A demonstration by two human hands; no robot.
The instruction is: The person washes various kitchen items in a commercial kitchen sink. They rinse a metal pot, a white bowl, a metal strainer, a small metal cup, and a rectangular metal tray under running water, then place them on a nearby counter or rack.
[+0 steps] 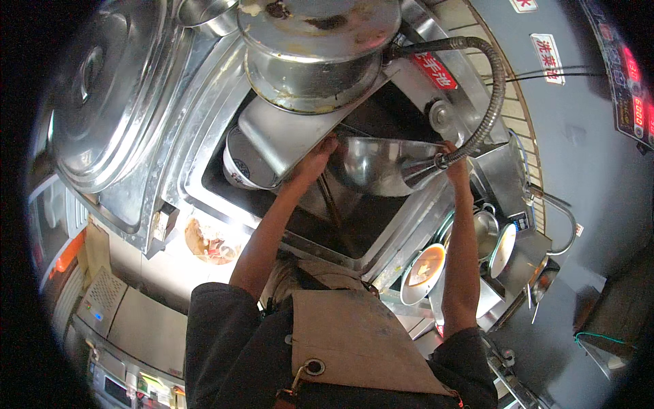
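Note:
Between my two hands, over the dark basin of a steel sink (204, 194), a shiny metal bowl (378, 161) is tilted. My right hand (454, 158) grips the bowl's right rim, beside the flexible hose faucet (485, 122). My left hand (322, 153) is at the bowl's left edge; its fingertips are partly hidden, so its grip is unclear. A steel tray (276, 133) lies left of that hand, partly over a white patterned bowl (237, 168). Above them stands a large steel pot (311, 76), with residue on its upper surface.
A large steel lid (97, 92) lies at the left. Bowls, one with reddish-brown liquid (424, 271), and a small pot (485, 230) crowd the right side. A round bin with waste (209, 245) stands below the sink's left edge.

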